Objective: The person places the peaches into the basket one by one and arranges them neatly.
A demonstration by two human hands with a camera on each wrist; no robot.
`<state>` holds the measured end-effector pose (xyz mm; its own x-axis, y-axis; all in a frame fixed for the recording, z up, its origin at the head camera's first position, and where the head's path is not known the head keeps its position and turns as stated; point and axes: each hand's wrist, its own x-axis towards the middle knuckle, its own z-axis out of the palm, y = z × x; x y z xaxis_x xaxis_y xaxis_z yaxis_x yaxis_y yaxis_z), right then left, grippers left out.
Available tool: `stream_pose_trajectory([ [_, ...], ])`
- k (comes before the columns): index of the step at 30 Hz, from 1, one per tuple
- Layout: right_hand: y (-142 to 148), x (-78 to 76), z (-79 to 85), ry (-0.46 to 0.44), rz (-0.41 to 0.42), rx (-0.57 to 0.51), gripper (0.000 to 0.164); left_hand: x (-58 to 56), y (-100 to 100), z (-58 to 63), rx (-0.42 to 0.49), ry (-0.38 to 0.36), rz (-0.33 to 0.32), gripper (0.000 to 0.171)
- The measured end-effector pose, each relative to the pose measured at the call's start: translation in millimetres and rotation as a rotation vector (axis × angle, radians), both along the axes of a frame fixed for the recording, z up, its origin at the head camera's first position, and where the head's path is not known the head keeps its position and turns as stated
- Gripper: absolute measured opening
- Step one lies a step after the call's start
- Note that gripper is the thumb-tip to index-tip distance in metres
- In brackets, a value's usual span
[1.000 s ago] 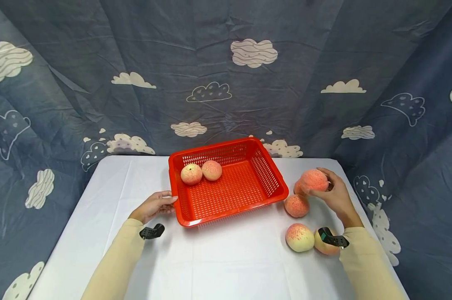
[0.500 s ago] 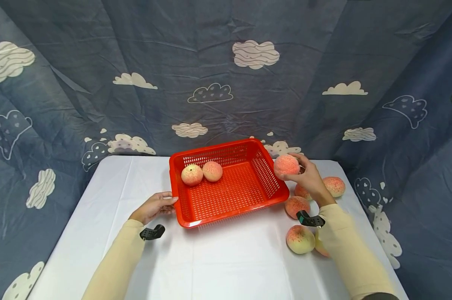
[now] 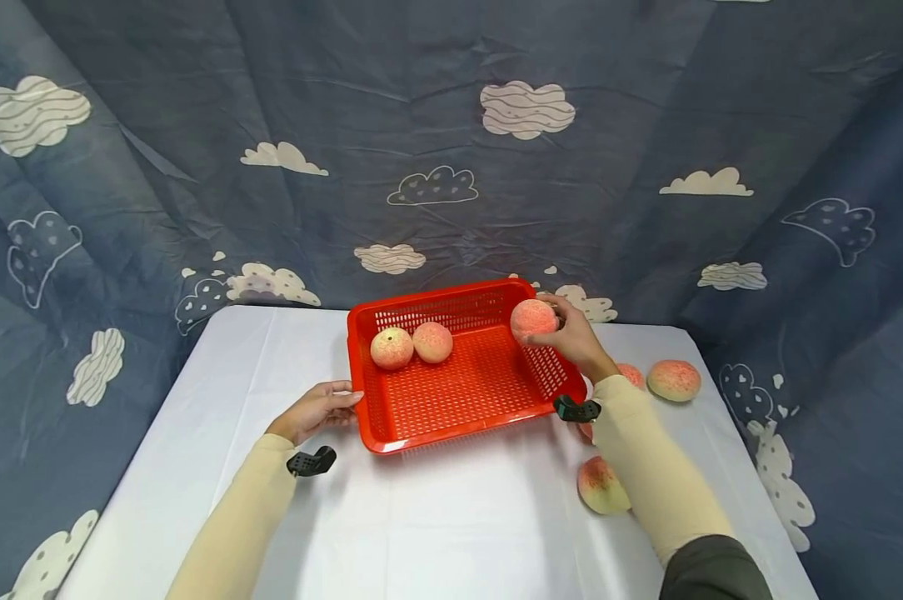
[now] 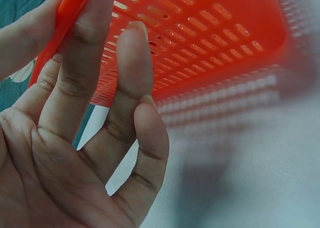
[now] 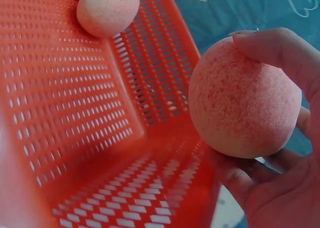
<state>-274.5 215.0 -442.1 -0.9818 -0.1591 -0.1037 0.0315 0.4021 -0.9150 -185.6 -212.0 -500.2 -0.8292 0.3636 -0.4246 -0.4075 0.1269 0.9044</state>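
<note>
I have a dark blue-grey curtain [image 3: 432, 125] hanging across the far side and down both flanks, creased throughout. I can make out its pale printed clouds [image 3: 527, 110]: some wavy-lined, some plain, some merely outlined around small spots. Below, my feed shows a white tablecloth [image 3: 421, 533] with faint fold lines and soft-edged shadows.

Bright red slotted plastic basket [image 3: 459, 392], round peaches [image 3: 534, 317] speckled reddish-pink, plain white counter [image 3: 451, 517], navy fabric backdrop [image 3: 421, 83] with pale clouds [image 3: 528, 110] everywhere.
</note>
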Motion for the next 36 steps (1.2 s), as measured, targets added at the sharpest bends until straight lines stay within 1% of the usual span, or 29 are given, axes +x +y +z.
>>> stream_pose_trajectory([
  [3, -8, -7.7, -5.7, -0.001, 0.004, -0.014, 0.078, 0.2, 1, 0.2, -0.003, -0.002, 0.005, 0.012],
  [8, -20, -18.3, -14.3, -0.011, 0.001, -0.005, 0.073, 0.8, 2, 1.9, -0.012, 0.004, 0.007, 0.013],
  [14, -32, -27.4, -23.0, -0.04, -0.011, -0.02, 0.073, 1.7, 2, 1.8, -0.02, 0.003, 0.007, 0.016],
  [18, -40, -32.2, -25.6, -0.056, -0.035, 0.006, 0.074, 1.7, 2, 2.0, -0.012, 0.005, 0.01, 0.016],
  [22, -50, -37.6, -26.8, -0.056, -0.04, 0.035, 0.075, 1.1, 1, 2.3, -0.009, 0.016, 0.011, 0.017],
  [26, -61, -43.7, -32.2, -0.069, -0.048, 0.072, 0.075, 1.3, 1, 1.9, -0.012, 0.021, 0.017, 0.016],
  [28, -66, -45.4, -36.5, -0.08, -0.05, 0.087, 0.076, 1.6, 1, 1.0, -0.008, 0.013, 0.022, 0.014],
  [33, -78, -45.6, -48.2, -0.128, -0.057, 0.069, 0.077, 2.1, 2, -0.7, 0.015, 0.002, 0.021, 0.012],
  [36, -85, -44.3, -53.5, -0.144, -0.082, 0.053, 0.077, 2.0, 2, 0.3, 0.019, 0.006, 0.017, 0.012],
])
